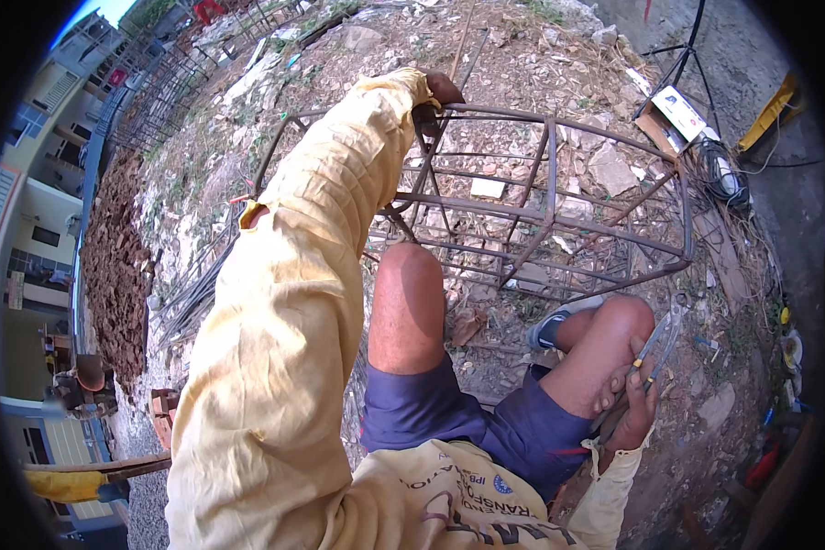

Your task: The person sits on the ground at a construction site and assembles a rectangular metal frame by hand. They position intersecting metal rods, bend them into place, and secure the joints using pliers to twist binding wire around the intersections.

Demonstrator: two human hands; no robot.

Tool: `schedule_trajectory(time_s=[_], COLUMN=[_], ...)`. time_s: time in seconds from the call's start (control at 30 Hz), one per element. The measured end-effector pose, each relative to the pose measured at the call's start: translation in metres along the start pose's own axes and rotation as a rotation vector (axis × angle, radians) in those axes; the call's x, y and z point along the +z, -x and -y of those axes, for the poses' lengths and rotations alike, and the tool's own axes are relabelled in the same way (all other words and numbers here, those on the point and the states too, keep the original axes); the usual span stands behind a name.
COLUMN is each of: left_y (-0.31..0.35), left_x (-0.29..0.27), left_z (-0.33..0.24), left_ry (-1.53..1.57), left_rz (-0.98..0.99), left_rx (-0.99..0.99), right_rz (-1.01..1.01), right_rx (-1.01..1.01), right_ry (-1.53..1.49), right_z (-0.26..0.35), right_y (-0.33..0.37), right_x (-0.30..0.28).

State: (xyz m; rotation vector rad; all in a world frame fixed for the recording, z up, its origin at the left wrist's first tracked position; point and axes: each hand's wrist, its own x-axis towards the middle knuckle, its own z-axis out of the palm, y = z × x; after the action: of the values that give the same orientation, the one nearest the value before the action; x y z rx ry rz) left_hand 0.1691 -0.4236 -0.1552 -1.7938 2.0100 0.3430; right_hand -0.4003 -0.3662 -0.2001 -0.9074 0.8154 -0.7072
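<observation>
A cage of brown steel rebar (552,215), long bars joined by square hoops, stands in front of my knees. My left arm, in a yellow sleeve, reaches across to its far side. There my left hand (442,89) is closed round the upper bar; the sleeve and bar hide part of its fingers. My right hand (634,403) rests by my right knee, wrapped round the handles of a pair of pincers (666,335). The pincers' jaws point up and away from me, to the right of the knee. They are apart from the cage.
Rubble and stones (513,60) cover the ground. At the right are a cardboard box (674,115), a coiled black cable (726,174), a tripod (683,60) and a yellow metal piece (768,112). Loose rods (197,298) lie left. Another person (87,385) is at the far left.
</observation>
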Motion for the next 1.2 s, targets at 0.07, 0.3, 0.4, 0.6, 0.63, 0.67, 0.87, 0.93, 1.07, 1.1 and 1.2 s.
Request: schedule_trajectory(time_s=[0.07,0.3,0.4,0.6,0.63,0.67,0.87,0.93,1.07,1.1,1.2], left_y=[0.049,0.231,0.339,0.403,0.387,0.379,0.277,0.253,0.232,0.228,0.222], left_x=[-0.017,-0.046,-0.029,0.267,0.324,0.389,0.629,0.637,0.633,0.620,0.602], left_z=[-0.022,-0.083,-0.120,-0.132,-0.142,-0.161,-0.270,-0.274,-0.252,-0.240,-0.215], left_ry=[0.319,0.600,0.688,1.540,1.644,1.696,1.516,1.502,1.478,1.492,1.434], left_rz=[-0.263,-1.063,-1.400,-1.827,-1.647,-1.558,-0.903,-0.833,-0.643,-0.593,-0.477], left_rx=[-0.473,-0.427,-0.436,-1.265,-1.439,-1.533,-1.988,-2.029,-2.095,-2.086,-2.168], right_rz=[0.021,-0.001,0.039,0.304,0.364,0.508,0.747,0.718,0.724,0.701,0.644], right_rx=[-0.011,-0.319,-0.439,-0.377,-0.341,-0.380,-0.270,-0.202,-0.048,-0.077,-0.077], right_ry=[0.014,-0.060,-0.028,0.200,0.212,0.229,0.481,0.289,0.687,0.691,0.729], right_z=[-0.002,-0.014,0.012,0.061,0.060,0.053,0.030,0.015,0.022,0.020,0.020], right_y=[0.005,-0.006,-0.024,-0.039,-0.037,-0.046,-0.041,-0.028,-0.032,-0.029,-0.024], right_x=[0.016,0.025,0.033,0.118,0.132,0.138,0.183,0.212,0.228,0.230,0.237])
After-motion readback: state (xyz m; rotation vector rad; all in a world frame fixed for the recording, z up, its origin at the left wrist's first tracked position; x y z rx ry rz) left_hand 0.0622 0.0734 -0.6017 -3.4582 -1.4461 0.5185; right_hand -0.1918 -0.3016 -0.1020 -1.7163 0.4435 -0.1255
